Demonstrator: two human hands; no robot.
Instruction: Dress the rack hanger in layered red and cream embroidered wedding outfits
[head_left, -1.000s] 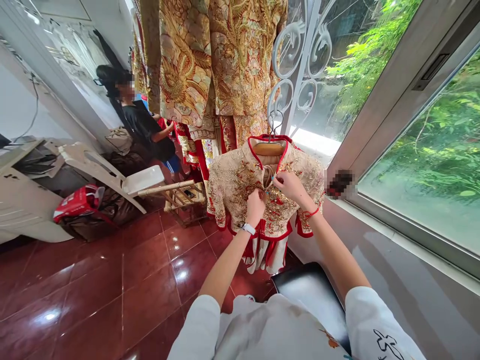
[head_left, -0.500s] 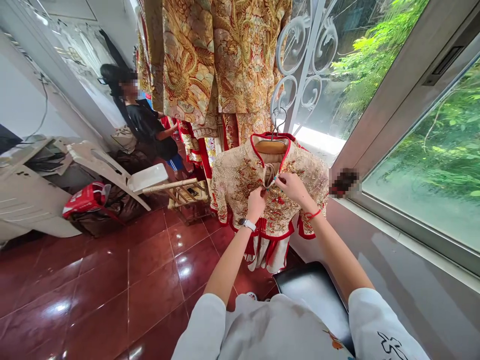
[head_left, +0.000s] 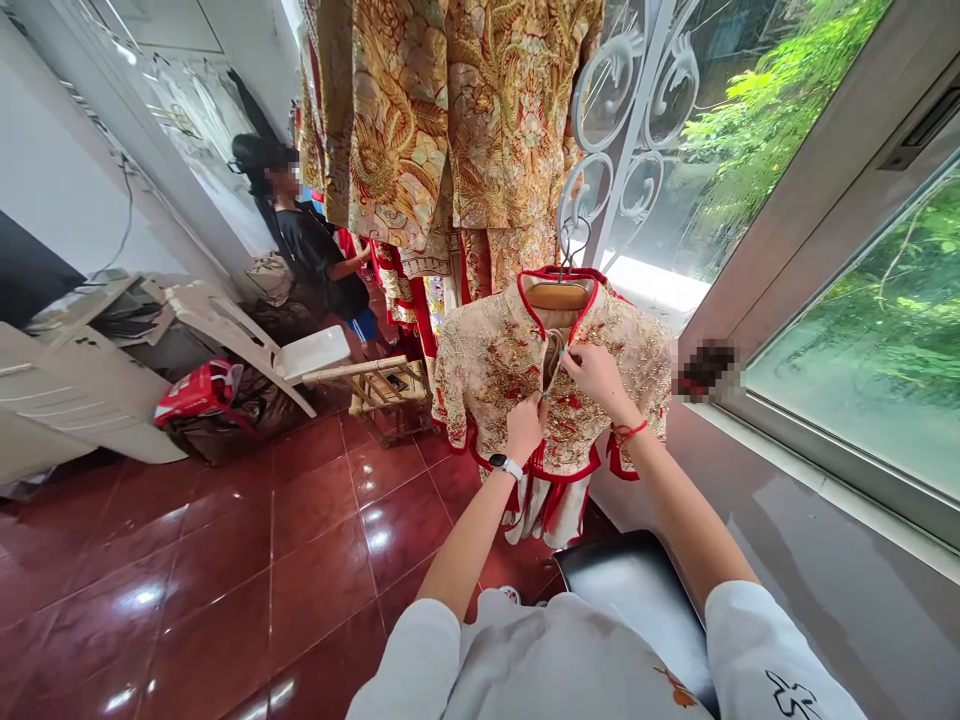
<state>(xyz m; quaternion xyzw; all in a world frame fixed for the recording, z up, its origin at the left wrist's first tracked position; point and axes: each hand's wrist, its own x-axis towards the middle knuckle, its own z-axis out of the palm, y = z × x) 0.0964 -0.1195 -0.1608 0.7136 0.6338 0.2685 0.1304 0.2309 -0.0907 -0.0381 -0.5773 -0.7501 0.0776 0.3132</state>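
**Left hand (head_left: pixel 525 427) low, right hand (head_left: pixel 597 380) high, both pinching the beaded jacket (head_left: pixel 491 365)**

From my distant seat I have the two hands at the jacket's front opening; the left is curled almost closed, fingertips gripping the edge just below the gap; the right, fingers bunched, nips the opposite edge nearer the collar; how much cloth sits between those fingertips I cannot tell.

I see a watch (head_left: pixel 504 465) on the left wrist, a red cord (head_left: pixel 628 431) on the right; the jacket hangs upright, straight ahead, from a brown hanger (head_left: pixel 556 297), its red-edged neck parted into a narrow slit above the left hand; pale and red cloth (head_left: pixel 526 512) shows below the hem.

Over to the surroundings: gold embroidered garments (head_left: pixel 397 130) hang behind and above; a window (head_left: pixel 855 300) stands to the right; a black seat (head_left: pixel 637 580) sits low beside the wall; off left, a person in dark clothes (head_left: pixel 311 245) reaches toward red fabric.
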